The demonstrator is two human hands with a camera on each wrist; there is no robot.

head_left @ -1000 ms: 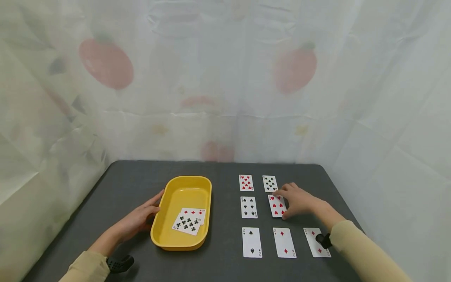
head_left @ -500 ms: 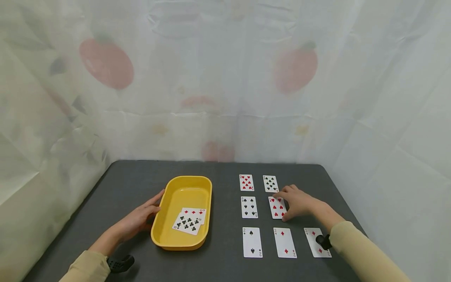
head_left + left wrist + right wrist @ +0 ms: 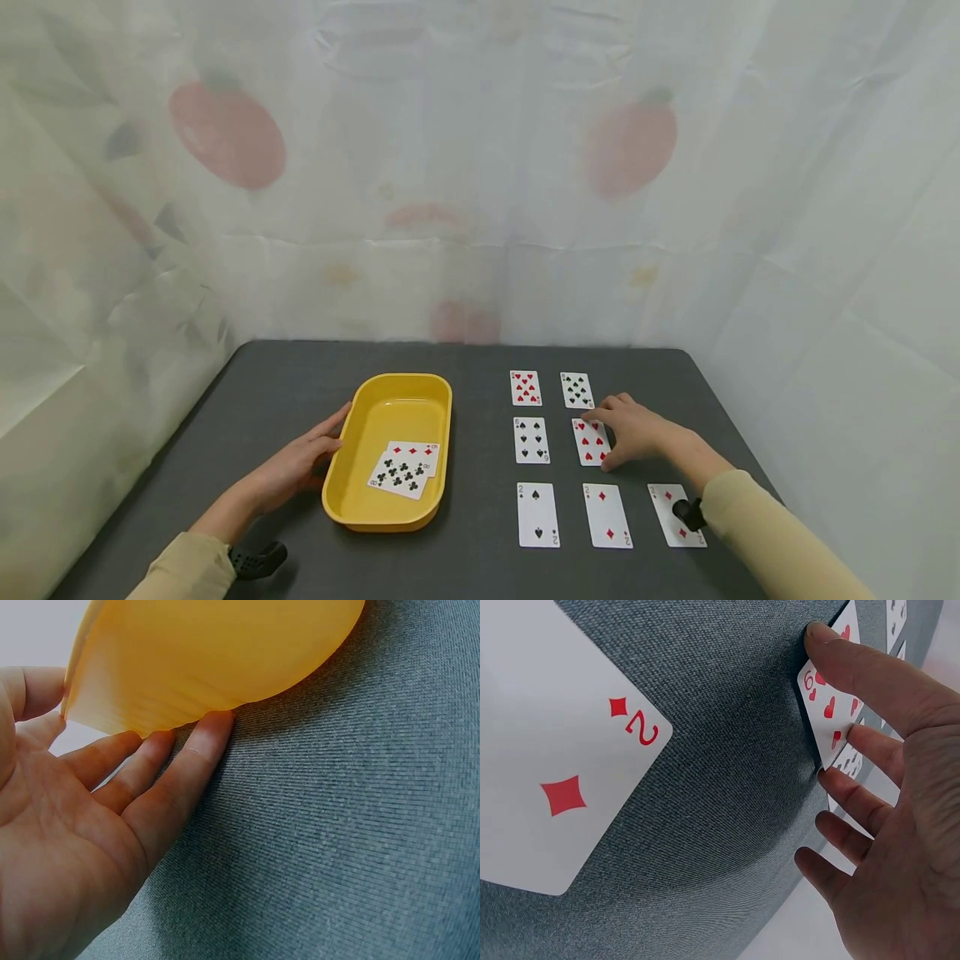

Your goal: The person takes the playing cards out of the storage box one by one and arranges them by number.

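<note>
Fingers (image 3: 832,646) of the right hand (image 3: 637,429) are pinched on the six of hearts (image 3: 591,441), the thumb at its near edge and the other fingers at its far edge; in the right wrist view the card's near edge is seen raised off the table (image 3: 285,392), so the lift is judged as only just begun. The left hand (image 3: 296,467) is laid with straight fingers against the yellow tray (image 3: 352,417) at the tray's 9 o'clock side, touching its wall without being curled round it.

Two cards are already lying in the tray: an eight of clubs (image 3: 397,477) on top of a card of diamonds (image 3: 417,451) whose rank is too small to read. This much of the sorting is judged done.

Six more cards remain face up on the table at the tray's 3 o'clock. A red hearts card (image 3: 525,387) and a black card (image 3: 577,390) are set at 12 o'clock of the held card, a six of spades (image 3: 531,440) at its 9 o'clock, and a two of spades (image 3: 537,515), a two of diamonds (image 3: 607,516) and a partly hidden red two (image 3: 666,510) towards its 6 o'clock.
</note>
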